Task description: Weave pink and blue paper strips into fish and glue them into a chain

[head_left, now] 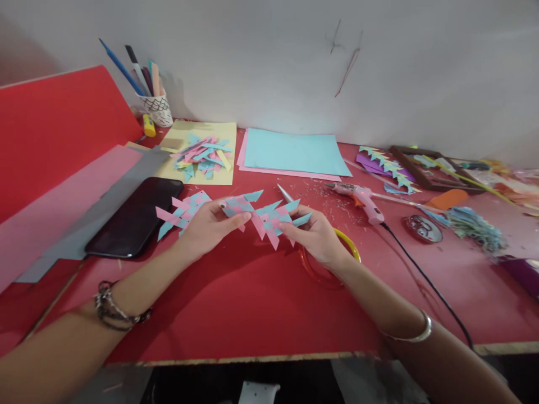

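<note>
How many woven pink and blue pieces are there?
3: one piece in the left hand, one in the right hand, one beside the left hand near the phone; others could be hidden.

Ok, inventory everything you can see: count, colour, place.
woven pieces: apparently three, pink and blue, two held, one near phone
paper strips: many, pink, blue, yellow, on yellow sheet
phone: one, black, left
board: one, red, far left
pen cup: one, white, black-lined, back left
blue sheet: one, pale blue, back centre
scissors: one pair, yellow-orange handles, centre
glue gun: one, pink, right
tray: one, brown, back right
round dish: one, silvery, right
fringe: one bundle, blue-green, right
clutter: uncountable, mixed, far right
table: one, red, beneath
left hand: one, bare, centre
right hand: one, bare, centre
</note>
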Motion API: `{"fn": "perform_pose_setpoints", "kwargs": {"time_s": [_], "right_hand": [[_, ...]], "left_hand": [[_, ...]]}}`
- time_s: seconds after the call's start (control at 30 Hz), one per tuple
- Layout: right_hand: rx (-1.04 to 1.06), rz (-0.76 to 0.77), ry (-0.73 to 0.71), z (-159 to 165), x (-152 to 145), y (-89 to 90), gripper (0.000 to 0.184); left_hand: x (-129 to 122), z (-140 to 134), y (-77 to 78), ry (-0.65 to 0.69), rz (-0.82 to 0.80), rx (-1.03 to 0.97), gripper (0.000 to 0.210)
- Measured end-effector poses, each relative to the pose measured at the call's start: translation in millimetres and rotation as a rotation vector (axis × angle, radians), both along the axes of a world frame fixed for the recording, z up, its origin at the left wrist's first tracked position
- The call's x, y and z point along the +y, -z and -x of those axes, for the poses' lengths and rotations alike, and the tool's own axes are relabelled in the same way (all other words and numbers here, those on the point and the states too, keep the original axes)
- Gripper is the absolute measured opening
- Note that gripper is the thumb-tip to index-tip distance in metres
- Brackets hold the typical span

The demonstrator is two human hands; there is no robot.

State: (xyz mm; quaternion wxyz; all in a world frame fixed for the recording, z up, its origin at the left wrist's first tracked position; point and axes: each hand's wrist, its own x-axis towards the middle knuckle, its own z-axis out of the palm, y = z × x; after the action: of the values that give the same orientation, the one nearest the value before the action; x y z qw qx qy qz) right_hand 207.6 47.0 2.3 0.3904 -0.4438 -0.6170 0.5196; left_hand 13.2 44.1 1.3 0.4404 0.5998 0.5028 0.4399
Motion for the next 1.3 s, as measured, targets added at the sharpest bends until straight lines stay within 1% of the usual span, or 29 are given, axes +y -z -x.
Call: {"fn": "perform_pose_setpoints", "kwargs": {"time_s": [0.13, 0.23, 0.33, 0.4, 0.5, 0.57, 0.73, 0.8, 1.0, 1.17, 1.3], "right_hand": [[-0.097, -0.062, 0.010, 1, -3, -4.3, 0.015], [-0.128, -0.076, 0.013, 1, -4, -6.1, 0.016], [-0.108, -0.069, -0.008, 0, -4, -7.0, 0.016], [-0.049, -0.071, -0.012, 0, -3, -7.8, 0.016], [0.007, -0.117, 0.017, -2, -1, -9.8, 0.016], [-0.048, -0.165, 0.014, -4, -1, -11.6, 0.013], [-0.325, -0.252, -0.125, -4, -4, -13.8, 0.015], [-0.398, -0.264, -0.156, -2, -6, -13.0, 0.018], [-0.420, -0.236, -0.174, 3, -8, -9.0, 0.015], [-0.423, -0.259, -0.255, 2, -7, -9.5, 0.015], [-0.416, -0.243, -0.253, 2, -7, -9.8, 0.017]], "left_hand": [[-3, 0, -4.2, -0.016, -0.026, 0.192, 0.025], [-3, 0, -4.7, -0.030, -0.043, 0.245, 0.028], [-4, 1, -5.0, -0.011, -0.023, 0.249, 0.034], [-4, 0, -5.5, 0.001, 0.001, 0.252, 0.038], [-4, 0, -6.1, 0.029, -0.044, 0.209, 0.033], [-4, -1, -6.0, 0.056, -0.077, 0.170, 0.028], [-5, -1, -4.9, 0.090, -0.075, 0.178, 0.027], [-5, -1, -4.5, 0.093, -0.076, 0.185, 0.027], [-5, -2, -3.2, 0.065, -0.075, 0.231, 0.029], [-6, -3, -1.5, 0.062, -0.156, 0.282, 0.030], [-6, -3, -2.1, 0.061, -0.204, 0.310, 0.031]]}}
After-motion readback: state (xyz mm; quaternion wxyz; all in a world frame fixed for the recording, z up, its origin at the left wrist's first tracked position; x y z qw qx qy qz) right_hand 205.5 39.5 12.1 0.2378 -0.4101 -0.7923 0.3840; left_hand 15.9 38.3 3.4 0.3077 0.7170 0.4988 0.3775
